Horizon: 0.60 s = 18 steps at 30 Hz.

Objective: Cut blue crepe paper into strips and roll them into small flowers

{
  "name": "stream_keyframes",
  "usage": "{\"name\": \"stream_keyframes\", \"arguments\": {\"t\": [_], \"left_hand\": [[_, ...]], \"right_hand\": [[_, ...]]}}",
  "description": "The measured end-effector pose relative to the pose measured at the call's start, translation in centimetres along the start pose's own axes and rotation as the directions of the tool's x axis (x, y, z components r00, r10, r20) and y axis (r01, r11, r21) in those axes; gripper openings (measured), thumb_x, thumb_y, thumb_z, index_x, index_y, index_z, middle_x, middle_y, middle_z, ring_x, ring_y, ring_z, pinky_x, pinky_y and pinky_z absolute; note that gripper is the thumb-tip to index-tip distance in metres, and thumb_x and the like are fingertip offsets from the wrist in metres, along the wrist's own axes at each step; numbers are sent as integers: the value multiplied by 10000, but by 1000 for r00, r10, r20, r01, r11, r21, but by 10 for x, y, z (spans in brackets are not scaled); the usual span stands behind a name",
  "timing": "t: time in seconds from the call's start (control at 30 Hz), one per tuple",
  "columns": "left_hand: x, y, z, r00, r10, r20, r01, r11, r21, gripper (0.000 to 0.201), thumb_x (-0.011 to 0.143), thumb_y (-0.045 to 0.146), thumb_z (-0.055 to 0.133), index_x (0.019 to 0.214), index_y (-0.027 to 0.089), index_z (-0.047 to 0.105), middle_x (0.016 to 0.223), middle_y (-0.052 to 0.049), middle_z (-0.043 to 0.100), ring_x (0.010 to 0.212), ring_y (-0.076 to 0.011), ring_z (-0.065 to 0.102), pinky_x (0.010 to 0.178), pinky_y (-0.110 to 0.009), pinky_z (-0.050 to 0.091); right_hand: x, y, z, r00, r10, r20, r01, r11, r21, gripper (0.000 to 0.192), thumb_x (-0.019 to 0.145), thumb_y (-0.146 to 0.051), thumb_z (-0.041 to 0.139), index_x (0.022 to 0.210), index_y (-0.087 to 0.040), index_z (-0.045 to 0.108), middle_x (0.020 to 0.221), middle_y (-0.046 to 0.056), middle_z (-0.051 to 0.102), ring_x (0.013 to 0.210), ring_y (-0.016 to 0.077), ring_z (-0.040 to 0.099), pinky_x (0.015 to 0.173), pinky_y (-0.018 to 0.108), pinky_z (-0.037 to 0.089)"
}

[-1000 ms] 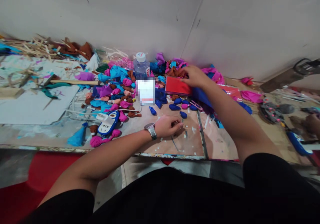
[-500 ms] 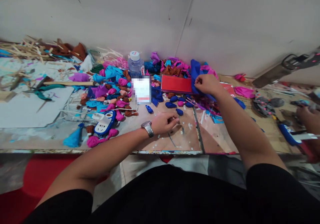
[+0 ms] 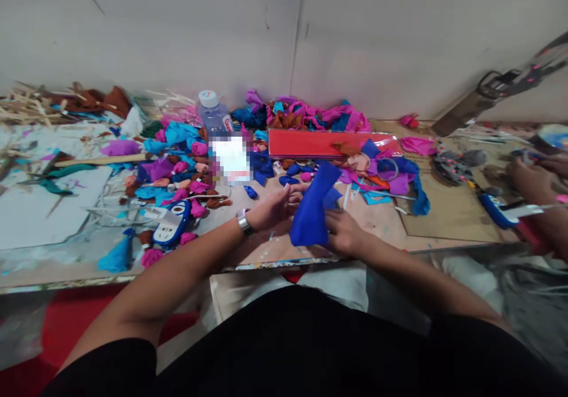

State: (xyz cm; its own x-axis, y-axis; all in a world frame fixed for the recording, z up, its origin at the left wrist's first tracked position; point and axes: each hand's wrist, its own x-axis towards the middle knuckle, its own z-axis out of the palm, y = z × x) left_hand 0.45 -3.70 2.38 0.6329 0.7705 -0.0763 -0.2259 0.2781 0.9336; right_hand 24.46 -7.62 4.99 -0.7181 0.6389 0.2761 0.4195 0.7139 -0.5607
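A limp piece of thin blue cloth stands up from my right hand, whose fingers are closed on its right side. Close by on its left is my left hand, with a metal watch at the wrist. Its fingers are curled and partly hidden, and what they hold, if anything, cannot be made out. Small tied blue bundles lie on the table just beyond my left hand. Behind the cloth rests a flat red packet in clear wrapping.
Many coloured cloth bundles crowd the left, around a blue-and-white power strip and a clear bottle. Green-handled pliers lie farther left. Another person's hand works at the far right, near cardboard.
My right hand has brought the blue cloth from above the red packet down towards me, beside my left hand. The red packet is now more fully uncovered. The view has shifted to the right.
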Motion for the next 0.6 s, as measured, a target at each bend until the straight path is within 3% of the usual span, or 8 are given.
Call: {"name": "stream_keyframes", "arguments": {"t": [0.13,0.27,0.37,0.47,0.53,0.6], "left_hand": [[-3,4,9,997,60,46,-66,988,139,702,914,700,688,1422,219,626,1199,-146,723,917,-199,696,746,-301,559],[-2,4,18,987,130,97,-154,934,322,535,871,526,817,1285,210,700,1033,-87,694,880,-167,655,794,-301,547],[0,2,23,980,180,80,-197,888,416,453,875,449,824,1226,188,706,949,-49,664,837,-141,625,804,-290,541],[0,2,26,980,182,75,-195,844,499,464,883,453,812,1239,182,691,955,-48,665,830,-145,629,769,-280,540],[-2,3,26,981,171,90,-192,793,578,452,906,463,783,1254,192,687,995,-57,683,845,-154,644,764,-282,540],[-7,5,27,981,148,127,-195,732,653,375,944,461,735,1210,198,701,981,-54,701,841,-159,653,769,-287,535]], "right_hand": [[-27,14,27,973,-225,55,231,931,-284,204,998,-241,609,991,-283,808,996,104,792,915,263,730,869,442,614],[-42,18,30,977,-213,-23,206,965,-164,169,985,-255,647,1088,-243,781,1131,137,770,1106,306,721,984,499,605],[-43,14,24,989,-49,-137,48,999,-15,205,1006,-253,591,1130,-240,754,1176,143,735,1108,289,704,953,466,606],[-40,12,19,959,183,-216,-132,964,233,241,1061,-305,528,1196,-274,725,1224,105,723,1173,263,691,1037,455,564],[-38,12,19,929,342,-145,-259,875,409,279,1066,-408,543,1277,-297,690,1224,76,731,1092,248,725,966,422,594],[-36,13,18,884,463,-60,-374,778,505,412,1051,-489,564,1423,-317,599,1158,57,738,866,209,747,765,354,612]]}}
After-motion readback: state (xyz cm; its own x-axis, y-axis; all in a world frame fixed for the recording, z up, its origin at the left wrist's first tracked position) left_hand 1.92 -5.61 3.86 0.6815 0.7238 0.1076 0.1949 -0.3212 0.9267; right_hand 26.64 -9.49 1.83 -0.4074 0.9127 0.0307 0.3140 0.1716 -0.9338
